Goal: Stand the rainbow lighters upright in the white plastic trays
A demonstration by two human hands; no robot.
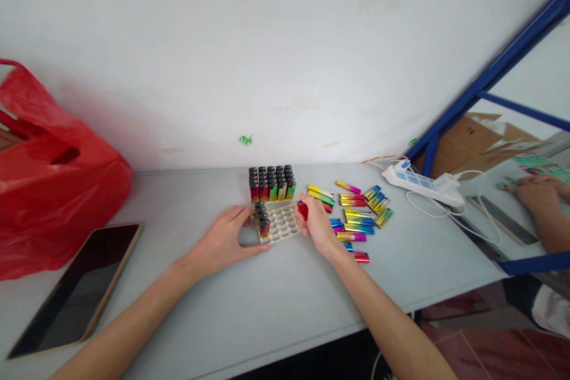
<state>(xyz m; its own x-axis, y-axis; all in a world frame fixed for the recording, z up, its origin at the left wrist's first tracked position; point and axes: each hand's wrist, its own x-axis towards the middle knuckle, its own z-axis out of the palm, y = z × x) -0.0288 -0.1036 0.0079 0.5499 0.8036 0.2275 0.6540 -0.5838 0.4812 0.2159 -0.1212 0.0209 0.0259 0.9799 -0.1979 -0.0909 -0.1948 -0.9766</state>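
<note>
A white tray (pixel 280 223) with rows of round holes lies on the grey table. Several dark-topped, shiny pieces that look like lighters (pixel 262 219) stand upright along its left side. My left hand (pixel 227 234) braces the tray's left corner, thumb at the front edge and fingers by the back left. My right hand (pixel 317 222) is closed round a red lighter (pixel 303 209) over the tray's right side; most of it is hidden in the fist. To the right, several loose metallic-coloured lighters (pixel 358 227) lie on their sides, partly behind my right hand.
Behind the tray, a block of upright lighters (pixel 272 185) stands near the wall. A phone (pixel 80 291) and a red plastic bag (pixel 53 172) are at left. A power strip (pixel 423 185) with cables sits at right, beside a blue frame (pixel 472 92). Another person's hand (pixel 538 196) shows beyond it.
</note>
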